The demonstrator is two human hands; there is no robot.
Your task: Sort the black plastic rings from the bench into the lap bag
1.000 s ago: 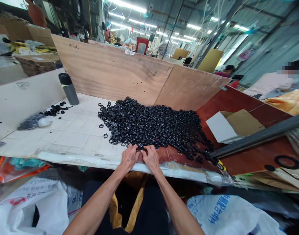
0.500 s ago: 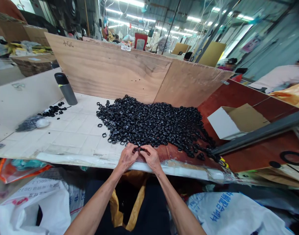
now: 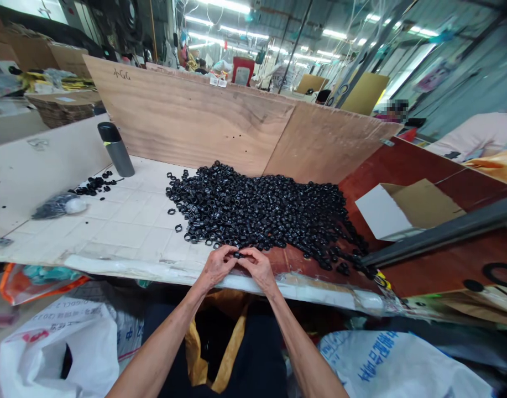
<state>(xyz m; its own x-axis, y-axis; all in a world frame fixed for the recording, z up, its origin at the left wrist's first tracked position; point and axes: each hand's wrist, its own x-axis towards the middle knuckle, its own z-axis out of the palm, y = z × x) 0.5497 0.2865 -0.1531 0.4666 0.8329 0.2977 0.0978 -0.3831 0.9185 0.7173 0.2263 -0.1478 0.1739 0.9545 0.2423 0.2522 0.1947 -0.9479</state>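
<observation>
Between my fingertips, just above the table's front edge, is a small black ring-shaped part point(image 3: 237, 255). My left hand point(image 3: 218, 266) pinches it from the left. From the other side my right hand point(image 3: 257, 267) grips it too, thumb and fingers closed. Fingers partly cover the part, so its exact shape is hard to see. Right behind my hands spreads a large pile of black rings point(image 3: 253, 207), some lying loose at its left edge. Below my hands, an open yellow-edged bag point(image 3: 229, 354) hangs at my lap.
A dark flask point(image 3: 117, 152) stands at the back left, near a knotted plastic bag point(image 3: 56, 207) and scattered black bits. An open carton point(image 3: 386, 213) leans at the right beside a grey metal bar point(image 3: 444, 226). Wooden boards point(image 3: 195, 110) wall the table. White sacks point(image 3: 58, 348) lie below.
My fingertips have come closer together around the black part, which now shows between them. The whole view has shifted slightly; the pile looks the same.
</observation>
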